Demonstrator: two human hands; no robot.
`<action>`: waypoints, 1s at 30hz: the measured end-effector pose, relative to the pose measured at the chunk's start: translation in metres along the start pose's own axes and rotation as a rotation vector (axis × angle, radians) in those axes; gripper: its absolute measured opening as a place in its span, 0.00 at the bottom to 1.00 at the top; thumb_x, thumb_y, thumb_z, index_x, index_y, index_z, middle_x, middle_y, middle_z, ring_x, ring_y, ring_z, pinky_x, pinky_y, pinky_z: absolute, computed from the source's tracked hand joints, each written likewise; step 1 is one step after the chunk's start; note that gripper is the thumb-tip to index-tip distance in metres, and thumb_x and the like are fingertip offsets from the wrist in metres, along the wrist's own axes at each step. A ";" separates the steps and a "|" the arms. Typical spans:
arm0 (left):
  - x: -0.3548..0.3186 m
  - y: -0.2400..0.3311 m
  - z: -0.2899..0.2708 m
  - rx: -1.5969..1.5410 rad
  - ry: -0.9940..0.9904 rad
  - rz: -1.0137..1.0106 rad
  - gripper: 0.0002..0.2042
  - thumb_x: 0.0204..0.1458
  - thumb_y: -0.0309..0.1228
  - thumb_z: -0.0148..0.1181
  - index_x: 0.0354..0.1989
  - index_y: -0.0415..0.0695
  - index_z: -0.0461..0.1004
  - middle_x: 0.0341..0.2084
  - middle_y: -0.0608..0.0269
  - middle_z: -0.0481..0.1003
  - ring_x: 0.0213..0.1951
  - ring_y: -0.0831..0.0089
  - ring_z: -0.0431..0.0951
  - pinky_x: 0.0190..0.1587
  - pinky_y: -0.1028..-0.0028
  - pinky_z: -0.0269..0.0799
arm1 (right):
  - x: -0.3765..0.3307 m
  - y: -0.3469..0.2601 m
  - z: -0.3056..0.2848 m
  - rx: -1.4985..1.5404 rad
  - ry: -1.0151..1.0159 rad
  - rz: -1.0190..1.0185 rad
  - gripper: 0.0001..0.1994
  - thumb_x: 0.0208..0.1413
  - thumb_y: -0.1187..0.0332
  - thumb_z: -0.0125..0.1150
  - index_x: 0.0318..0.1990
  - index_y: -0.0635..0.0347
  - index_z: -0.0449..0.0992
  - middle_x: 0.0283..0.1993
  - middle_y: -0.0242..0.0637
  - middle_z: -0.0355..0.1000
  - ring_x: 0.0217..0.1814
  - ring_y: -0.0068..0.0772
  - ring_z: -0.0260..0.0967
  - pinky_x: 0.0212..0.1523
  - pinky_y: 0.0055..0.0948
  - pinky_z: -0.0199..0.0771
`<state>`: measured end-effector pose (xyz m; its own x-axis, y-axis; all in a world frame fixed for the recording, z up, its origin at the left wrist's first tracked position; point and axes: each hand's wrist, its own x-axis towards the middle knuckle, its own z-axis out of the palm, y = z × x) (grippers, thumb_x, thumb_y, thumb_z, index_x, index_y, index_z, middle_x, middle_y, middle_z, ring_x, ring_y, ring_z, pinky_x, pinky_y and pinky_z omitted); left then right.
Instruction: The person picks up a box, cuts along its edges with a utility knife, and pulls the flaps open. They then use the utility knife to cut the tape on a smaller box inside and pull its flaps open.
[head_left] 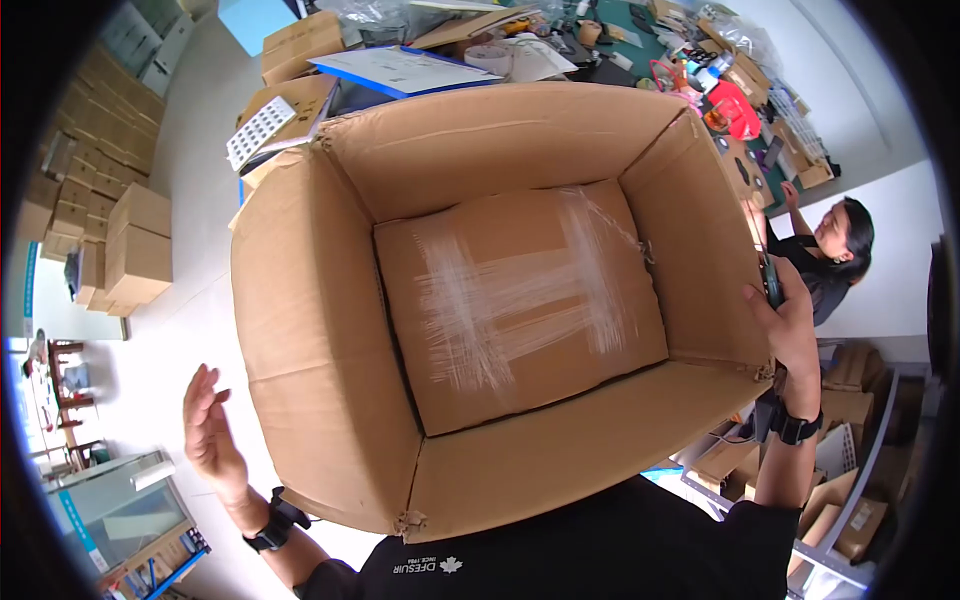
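A large open cardboard box [490, 150] fills the middle of the view, its mouth facing me and its corners frayed. On its inside bottom, strips of clear tape [530, 300] make a rough H shape. To the left of the box, my left hand [212, 440] is raised with its fingers stretched out and holds nothing. At the right wall, my right hand [790, 325] is closed around a dark-handled tool [771, 282]; its exact kind is partly hidden by the fingers. That hand is up against the box's outer side.
Beyond the box is a cluttered green workbench [622, 22] with a blue-edged board [410, 70] and a tape roll [488, 58]. Another person [832, 245] is at the right. Stacked cartons [138, 250] stand at the left, and a metal shelf [850, 490] at the lower right.
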<state>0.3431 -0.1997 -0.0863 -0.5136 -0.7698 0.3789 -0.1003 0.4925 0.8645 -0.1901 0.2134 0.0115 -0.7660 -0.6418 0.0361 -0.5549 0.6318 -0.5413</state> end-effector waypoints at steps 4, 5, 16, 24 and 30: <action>0.041 0.054 -0.012 0.147 -0.115 0.196 0.16 0.63 0.19 0.46 0.56 0.44 0.75 0.61 0.45 0.70 0.62 0.54 0.71 0.59 0.61 0.70 | 0.002 0.002 0.008 0.087 -0.004 0.008 0.18 0.57 0.79 0.61 0.56 0.67 0.71 0.39 0.22 0.69 0.41 0.14 0.62 0.42 0.16 0.64; 0.057 0.084 -0.005 0.237 -0.186 0.266 0.16 0.64 0.19 0.44 0.55 0.43 0.75 0.60 0.47 0.72 0.62 0.55 0.71 0.60 0.60 0.69 | 0.003 0.001 0.010 0.171 -0.004 0.006 0.18 0.57 0.78 0.61 0.56 0.67 0.72 0.39 0.21 0.69 0.40 0.13 0.61 0.41 0.16 0.63; 0.250 0.183 0.279 0.789 -0.826 0.687 0.24 0.48 0.25 0.64 0.57 0.39 0.73 0.57 0.50 0.74 0.56 0.49 0.74 0.57 0.59 0.71 | 0.003 0.018 0.020 0.560 -0.063 0.045 0.25 0.51 0.75 0.62 0.59 0.68 0.71 0.45 0.27 0.72 0.45 0.16 0.65 0.48 0.19 0.65; 0.247 0.183 0.326 0.732 -1.064 0.622 0.20 0.47 0.23 0.63 0.53 0.45 0.78 0.40 0.44 0.79 0.43 0.47 0.80 0.49 0.58 0.77 | 0.001 0.038 0.022 0.617 -0.011 0.055 0.26 0.49 0.75 0.63 0.58 0.69 0.71 0.48 0.30 0.71 0.48 0.20 0.65 0.51 0.22 0.65; 0.167 0.133 0.336 0.425 -1.630 0.450 0.20 0.50 0.23 0.60 0.53 0.46 0.78 0.48 0.54 0.80 0.47 0.52 0.79 0.48 0.59 0.76 | 0.010 0.032 0.020 0.515 -0.029 0.008 0.24 0.49 0.75 0.63 0.56 0.69 0.71 0.45 0.31 0.70 0.48 0.22 0.64 0.53 0.24 0.64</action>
<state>-0.0429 -0.1263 -0.0191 -0.7937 0.4762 -0.3785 0.2183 0.8038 0.5534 -0.2091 0.2188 -0.0219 -0.7560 -0.6544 0.0105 -0.3113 0.3455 -0.8853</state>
